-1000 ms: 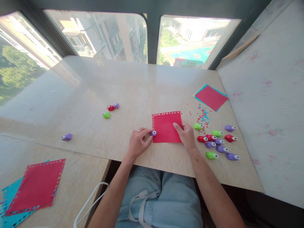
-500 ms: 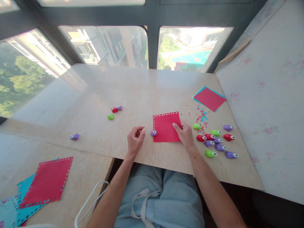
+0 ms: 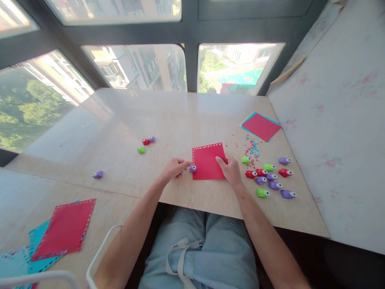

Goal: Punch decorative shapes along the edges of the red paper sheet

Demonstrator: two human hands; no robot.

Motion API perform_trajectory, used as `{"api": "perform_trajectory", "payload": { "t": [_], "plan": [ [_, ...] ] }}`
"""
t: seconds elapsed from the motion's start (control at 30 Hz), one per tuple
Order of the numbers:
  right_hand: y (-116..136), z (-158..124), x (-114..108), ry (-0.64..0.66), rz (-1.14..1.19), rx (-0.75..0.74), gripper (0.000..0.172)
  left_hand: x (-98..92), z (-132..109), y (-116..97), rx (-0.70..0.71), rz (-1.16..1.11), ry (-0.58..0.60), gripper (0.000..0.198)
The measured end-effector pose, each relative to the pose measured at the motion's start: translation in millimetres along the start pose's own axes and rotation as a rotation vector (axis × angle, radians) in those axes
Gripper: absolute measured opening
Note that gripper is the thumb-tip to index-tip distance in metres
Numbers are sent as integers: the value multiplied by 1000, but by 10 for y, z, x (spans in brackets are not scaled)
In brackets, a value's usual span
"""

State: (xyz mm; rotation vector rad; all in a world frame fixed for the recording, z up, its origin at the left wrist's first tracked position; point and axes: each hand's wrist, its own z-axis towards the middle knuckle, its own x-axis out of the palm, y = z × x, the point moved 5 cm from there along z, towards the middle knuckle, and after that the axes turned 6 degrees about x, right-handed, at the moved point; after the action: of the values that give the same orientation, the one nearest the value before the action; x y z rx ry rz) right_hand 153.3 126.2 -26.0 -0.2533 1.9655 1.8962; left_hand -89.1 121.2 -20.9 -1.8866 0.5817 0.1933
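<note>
A sheet of red paper (image 3: 207, 162) with punched holes along its top edge and the upper part of its left edge is held over the table. My right hand (image 3: 231, 169) pinches its right side, thumb on top and fingers underneath. A purple craft punch (image 3: 193, 169) with a white round button sits on the sheet's left edge, near the lower corner. My left hand (image 3: 177, 167) is just left of that punch, holding nothing. Its index finger stretches out to the paper's edge above the punch, while the other fingers are partly curled; I cannot tell if it touches.
Several green, red and purple punches (image 3: 275, 185) stand at right, below scattered paper bits (image 3: 254, 148) and stacked coloured sheets (image 3: 261, 127). More punches (image 3: 146, 141) stand left, one purple punch (image 3: 97, 174) alone. Hole-edged sheets (image 3: 67, 228) lie lower left near a white cable (image 3: 100, 251).
My left hand has moved right and up toward the purple punch, and its index finger has stretched out. The right hand still grips the paper. The view has tilted slightly.
</note>
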Motion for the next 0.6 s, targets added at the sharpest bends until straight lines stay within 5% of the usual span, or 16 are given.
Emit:
{"api": "perform_trajectory", "payload": {
  "t": [0.17,0.6],
  "plan": [
    [-17,9,9,1,-10,-9,35,46,51,-5,-86,4,127,48],
    [-2,4,10,-7,-10,-11,35,73,57,39,-54,-10,182,44]
  ]
}}
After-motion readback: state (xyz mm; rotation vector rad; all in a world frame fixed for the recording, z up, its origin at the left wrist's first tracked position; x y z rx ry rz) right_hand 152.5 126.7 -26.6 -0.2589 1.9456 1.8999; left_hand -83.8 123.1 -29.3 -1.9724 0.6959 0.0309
